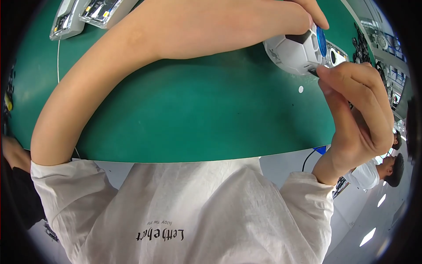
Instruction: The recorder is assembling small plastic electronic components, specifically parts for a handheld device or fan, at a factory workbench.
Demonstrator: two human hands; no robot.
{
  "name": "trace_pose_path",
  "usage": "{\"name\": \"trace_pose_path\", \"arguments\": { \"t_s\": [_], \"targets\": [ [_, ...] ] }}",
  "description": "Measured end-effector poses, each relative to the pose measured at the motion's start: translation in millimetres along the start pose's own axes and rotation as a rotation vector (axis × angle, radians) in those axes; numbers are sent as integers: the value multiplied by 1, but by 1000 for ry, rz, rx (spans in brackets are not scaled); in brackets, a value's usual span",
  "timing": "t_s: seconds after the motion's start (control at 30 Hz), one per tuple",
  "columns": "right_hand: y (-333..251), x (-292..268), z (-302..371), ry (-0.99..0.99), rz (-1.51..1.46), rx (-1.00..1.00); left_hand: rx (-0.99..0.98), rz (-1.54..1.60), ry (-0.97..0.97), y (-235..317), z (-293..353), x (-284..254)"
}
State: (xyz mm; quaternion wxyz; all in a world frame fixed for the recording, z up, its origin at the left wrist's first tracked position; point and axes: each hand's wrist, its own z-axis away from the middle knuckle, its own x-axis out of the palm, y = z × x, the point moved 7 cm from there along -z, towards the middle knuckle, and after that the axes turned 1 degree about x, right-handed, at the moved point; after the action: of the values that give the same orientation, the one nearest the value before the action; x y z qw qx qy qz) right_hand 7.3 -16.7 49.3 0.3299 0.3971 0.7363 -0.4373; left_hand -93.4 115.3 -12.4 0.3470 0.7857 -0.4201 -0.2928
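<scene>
A white ball-shaped device (pixel 292 55) with dark patches and a blue round face (pixel 321 42) rests at the upper right of the green table. My left hand (pixel 285 17) reaches across from the left and grips it from above, thumb pressed on a dark patch; the other fingers are partly cut off by the upper edge. On the ball's lower right side, my right hand (pixel 362 99) pinches a small dark piece (pixel 313 71) between thumb and forefinger. That piece touches the ball; whether it is fixed there I cannot tell.
Two pale devices with clear covers, one (pixel 105 13) beside the other (pixel 68 20), lie at the upper left. Behind the ball is another clear-covered part (pixel 337 53). A white dot (pixel 300 89) marks the green table (pixel 198 119). Dark parts (pixel 360 44) line its right edge; other people sit at both sides.
</scene>
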Motion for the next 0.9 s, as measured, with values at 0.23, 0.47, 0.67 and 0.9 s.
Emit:
{"name": "trace_pose_path", "arguments": {
  "t_s": [0.23, 0.47, 0.67, 0.9],
  "targets": [
    [-4, 0, -3, -13, 133, 3, 32, -3, 20, -4, -1, 5],
    [36, -7, 5, 72, -140, 97, 48, -86, -26, -2, -7, 11],
    [30, -4, -24, -116, 124, 293, 44, -113, -105, 8, -7, 18],
    [21, 1, -28, -129, 88, 334, 26, -164, -184, 25, -9, 31]
  ]
}}
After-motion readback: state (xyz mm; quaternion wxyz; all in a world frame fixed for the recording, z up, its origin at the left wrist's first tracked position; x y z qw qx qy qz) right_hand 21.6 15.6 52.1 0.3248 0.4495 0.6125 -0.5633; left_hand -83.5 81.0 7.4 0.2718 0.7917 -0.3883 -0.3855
